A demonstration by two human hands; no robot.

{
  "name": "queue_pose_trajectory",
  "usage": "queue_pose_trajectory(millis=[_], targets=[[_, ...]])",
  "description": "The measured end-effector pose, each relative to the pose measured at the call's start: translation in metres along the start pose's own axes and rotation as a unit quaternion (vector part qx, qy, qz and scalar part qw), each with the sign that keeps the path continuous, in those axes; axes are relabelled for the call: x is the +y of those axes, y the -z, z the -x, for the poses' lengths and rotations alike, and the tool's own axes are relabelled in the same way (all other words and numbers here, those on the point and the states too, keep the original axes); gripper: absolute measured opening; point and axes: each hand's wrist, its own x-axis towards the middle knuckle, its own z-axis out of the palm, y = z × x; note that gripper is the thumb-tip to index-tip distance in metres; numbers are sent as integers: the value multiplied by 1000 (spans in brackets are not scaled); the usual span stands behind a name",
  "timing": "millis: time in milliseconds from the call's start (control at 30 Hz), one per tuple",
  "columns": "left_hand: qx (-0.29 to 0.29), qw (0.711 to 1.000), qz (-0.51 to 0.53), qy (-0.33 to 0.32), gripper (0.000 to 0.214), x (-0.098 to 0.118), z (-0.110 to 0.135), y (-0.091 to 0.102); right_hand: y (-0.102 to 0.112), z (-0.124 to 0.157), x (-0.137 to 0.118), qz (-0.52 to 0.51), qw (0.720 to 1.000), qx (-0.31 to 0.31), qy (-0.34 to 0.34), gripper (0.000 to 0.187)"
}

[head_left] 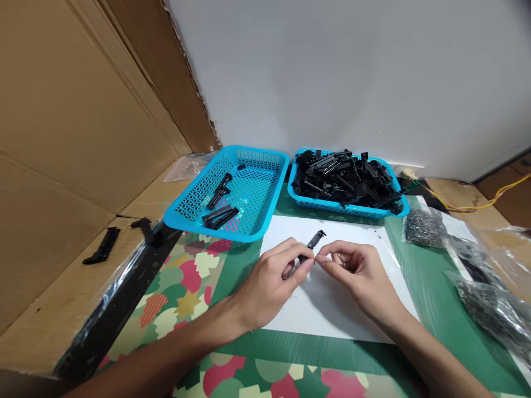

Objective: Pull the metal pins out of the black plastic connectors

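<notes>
My left hand [271, 282] grips a slim black plastic part [314, 241] whose far end sticks up past my fingers. My right hand [352, 271] is pinched at the part's middle, thumb and forefinger pressed together on something too small to make out. Both hands hover over a white sheet [332, 309] on the green mat. Behind them, a blue basket [265, 160] on the left holds a few black parts [219, 216], and a second blue basket [296, 171] on the right is heaped with several black parts [346, 177].
Cardboard walls rise at the left. Two loose black parts [102, 246] lie on the cardboard ledge beside a black bar [120, 298]. Plastic bags of small dark pieces [489, 298] sit at the right, with yellow wires [498, 199] behind. A patterned mat [186, 282] covers the near left.
</notes>
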Motion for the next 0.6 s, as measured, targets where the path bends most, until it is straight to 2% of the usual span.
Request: queue_pose_trajectory(millis=[167,233,400,467,600], targets=[[1,998,53,45,31,-2,0,-1,12,-2,-1,-1,998,54,11,31],[7,996,80,47,34,-2,-1,-2,16,-3,1,-25,998,54,-4,33],[31,989,134,54,29,0,-4,-1,22,-4,4,-48,998,33,-29,34],[46,986,148,60,28,-1,-4,0,23,-5,3,4,1000,15,-25,30],[80,983,152,59,24,-2,-4,2,29,-7,0,106,992,-66,-29,22]])
